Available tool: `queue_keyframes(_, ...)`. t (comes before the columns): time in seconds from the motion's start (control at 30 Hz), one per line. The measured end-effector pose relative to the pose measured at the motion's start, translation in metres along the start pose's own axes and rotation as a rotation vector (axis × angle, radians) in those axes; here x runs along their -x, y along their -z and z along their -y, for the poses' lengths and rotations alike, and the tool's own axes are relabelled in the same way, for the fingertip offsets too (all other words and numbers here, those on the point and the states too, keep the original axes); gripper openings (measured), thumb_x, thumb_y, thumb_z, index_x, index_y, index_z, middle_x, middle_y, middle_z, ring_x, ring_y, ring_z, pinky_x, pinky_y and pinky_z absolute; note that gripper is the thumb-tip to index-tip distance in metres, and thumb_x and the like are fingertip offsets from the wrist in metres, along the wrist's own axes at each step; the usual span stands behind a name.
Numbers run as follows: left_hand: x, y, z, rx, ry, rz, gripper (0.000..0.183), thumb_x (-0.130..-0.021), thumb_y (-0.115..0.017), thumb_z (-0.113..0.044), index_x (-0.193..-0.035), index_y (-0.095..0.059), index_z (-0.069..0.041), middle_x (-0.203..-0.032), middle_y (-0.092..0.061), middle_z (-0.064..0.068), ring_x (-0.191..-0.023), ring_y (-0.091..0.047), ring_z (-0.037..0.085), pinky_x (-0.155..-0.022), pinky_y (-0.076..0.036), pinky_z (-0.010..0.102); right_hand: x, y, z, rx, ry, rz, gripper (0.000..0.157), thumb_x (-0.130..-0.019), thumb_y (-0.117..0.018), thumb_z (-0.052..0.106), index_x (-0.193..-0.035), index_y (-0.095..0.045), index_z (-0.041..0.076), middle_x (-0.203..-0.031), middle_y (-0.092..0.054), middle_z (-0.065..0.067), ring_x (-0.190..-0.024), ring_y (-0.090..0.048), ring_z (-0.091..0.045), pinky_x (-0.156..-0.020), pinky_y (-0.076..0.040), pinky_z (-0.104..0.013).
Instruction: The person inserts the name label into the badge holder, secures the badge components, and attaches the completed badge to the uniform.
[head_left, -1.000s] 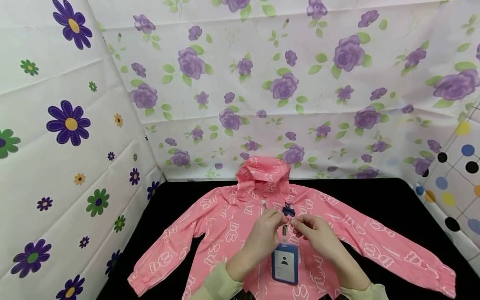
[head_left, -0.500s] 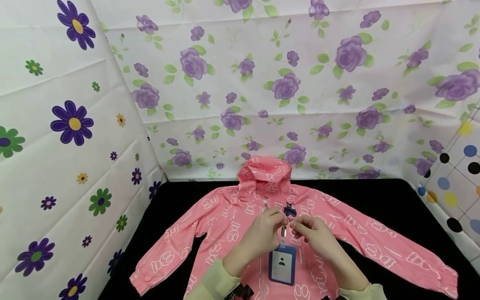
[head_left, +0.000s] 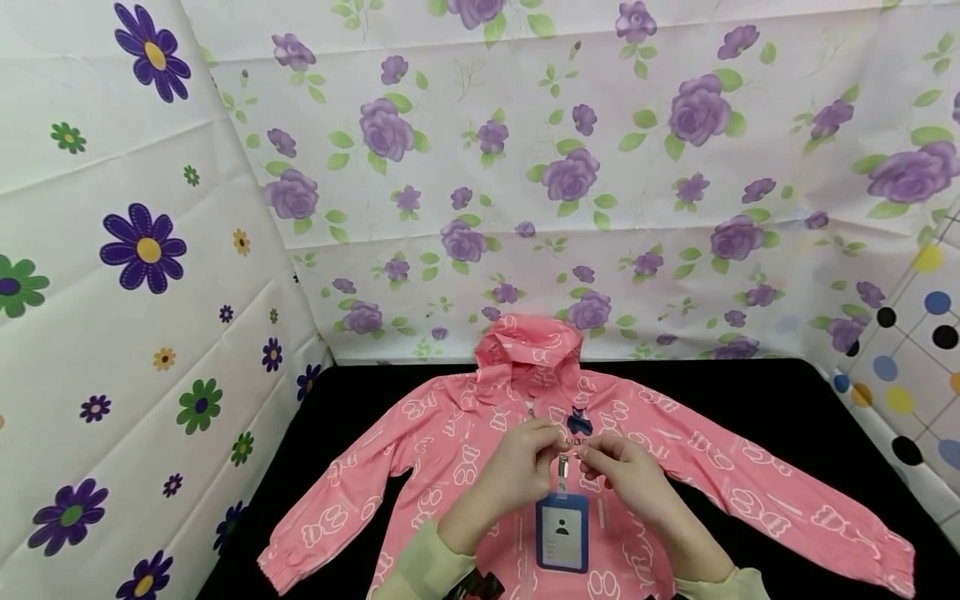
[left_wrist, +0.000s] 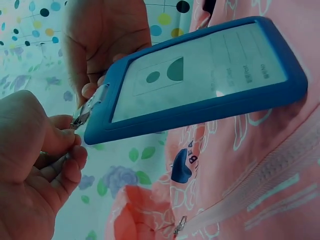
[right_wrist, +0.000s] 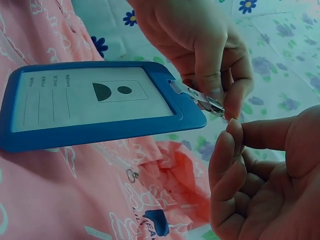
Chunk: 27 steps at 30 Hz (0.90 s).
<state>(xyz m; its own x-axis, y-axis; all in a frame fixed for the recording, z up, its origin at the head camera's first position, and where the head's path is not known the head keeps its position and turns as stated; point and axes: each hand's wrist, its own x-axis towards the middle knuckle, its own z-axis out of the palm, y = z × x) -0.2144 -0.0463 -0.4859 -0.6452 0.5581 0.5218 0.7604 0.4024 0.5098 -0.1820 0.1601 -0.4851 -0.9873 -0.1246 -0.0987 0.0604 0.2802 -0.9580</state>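
A blue-framed ID badge holder (head_left: 562, 533) with a white card hangs from a metal clip (head_left: 563, 467) over a pink hooded jacket (head_left: 468, 446). My left hand (head_left: 521, 467) and right hand (head_left: 626, 475) meet at the clip's upper end, each pinching there with thumb and fingers. In the left wrist view, the fingertips of the left hand (left_wrist: 37, 160) are at the clip (left_wrist: 82, 117). From the right wrist, the right hand (right_wrist: 270, 170) has thumb and forefinger together at the clip's tip (right_wrist: 217, 107). Exactly what lies between the fingertips is hidden.
The jacket lies spread on a black tabletop (head_left: 750, 392), its right-side sleeve (head_left: 795, 492) stretched out. A dark blue bear patch (head_left: 578, 421) sits on its chest near the hands. Flower-printed cloth (head_left: 480, 150) stands behind, with more patterned cloth at both sides.
Both hands have shifted slightly left and down over the jacket, and the badge holder has swung a little left with them. The pinching continues at the clip's top.
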Motion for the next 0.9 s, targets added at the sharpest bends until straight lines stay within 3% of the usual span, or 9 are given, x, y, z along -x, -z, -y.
queue_keyframes(0.1,0.003,0.002,0.001,0.098,0.045,-0.032,0.025,-0.093,-0.066,0.016,-0.096,-0.078,-0.005,-0.09,-0.069,0.001,-0.075,-0.057,0.004,-0.064,-0.051,0.014,-0.001,-0.001,0.0,-0.005,-0.008,-0.003,0.024,-0.11,-0.061,0.022,-0.109,-0.072,0.001,-0.089,-0.066,-0.006,-0.088,-0.064,-0.02,-0.074,-0.049,-0.032)
queue_keyframes(0.23,0.008,0.005,0.003,0.258,0.167,-0.078,0.018,-0.098,-0.07,0.007,-0.106,-0.082,-0.005,-0.09,-0.074,0.006,-0.073,-0.062,0.006,-0.062,-0.055,0.019,-0.002,-0.004,-0.001,-0.046,-0.019,-0.026,0.028,-0.11,-0.063,0.025,-0.114,-0.072,-0.001,-0.091,-0.067,-0.006,-0.089,-0.065,-0.021,-0.073,-0.051,-0.03)
queue_keyframes(0.4,0.014,0.009,0.007,0.474,0.33,-0.08,0.018,-0.103,-0.072,-0.008,-0.118,-0.082,-0.01,-0.101,-0.078,0.008,-0.081,-0.074,0.027,-0.069,-0.061,0.027,-0.002,-0.011,-0.002,-0.116,-0.021,-0.044,0.03,-0.11,-0.063,0.024,-0.12,-0.07,-0.003,-0.093,-0.068,-0.007,-0.088,-0.065,-0.02,-0.072,-0.051,-0.028)
queue_keyframes(0.53,0.015,0.01,0.012,0.615,0.404,-0.057,0.023,-0.106,-0.07,-0.011,-0.126,-0.079,-0.005,-0.111,-0.078,0.01,-0.091,-0.077,0.037,-0.081,-0.066,0.039,-0.005,-0.016,-0.001,-0.174,-0.022,-0.035,0.031,-0.11,-0.062,0.025,-0.119,-0.07,-0.004,-0.093,-0.068,-0.006,-0.089,-0.065,-0.019,-0.076,-0.053,-0.029)
queue_keyframes(0.7,0.014,0.012,0.016,0.712,0.447,-0.06,0.027,-0.107,-0.067,-0.009,-0.131,-0.074,0.001,-0.111,-0.077,0.017,-0.087,-0.078,0.03,-0.081,-0.067,0.041,-0.013,-0.023,-0.001,-0.248,-0.008,-0.023,0.033,-0.111,-0.06,0.027,-0.122,-0.068,-0.003,-0.101,-0.073,-0.009,-0.098,-0.072,-0.021,-0.085,-0.059,-0.032)
queue_keyframes(0.8,0.012,0.014,0.018,0.742,0.472,-0.091,0.028,-0.106,-0.068,-0.007,-0.132,-0.073,0.003,-0.11,-0.077,0.021,-0.082,-0.078,0.026,-0.079,-0.067,0.039,-0.019,-0.028,0.0,-0.281,-0.014,-0.03,0.035,-0.111,-0.061,0.029,-0.126,-0.065,-0.003,-0.108,-0.073,-0.009,-0.101,-0.074,-0.022,-0.087,-0.062,-0.031)
queue_keyframes(0.9,0.01,0.017,0.02,0.751,0.506,-0.144,0.027,-0.104,-0.07,-0.004,-0.129,-0.073,0.006,-0.106,-0.077,0.024,-0.08,-0.079,0.031,-0.076,-0.067,0.039,-0.026,-0.033,0.002,-0.299,-0.016,-0.035,0.036,-0.111,-0.061,0.029,-0.127,-0.065,-0.003,-0.111,-0.07,-0.01,-0.102,-0.074,-0.022,-0.088,-0.063,-0.032)
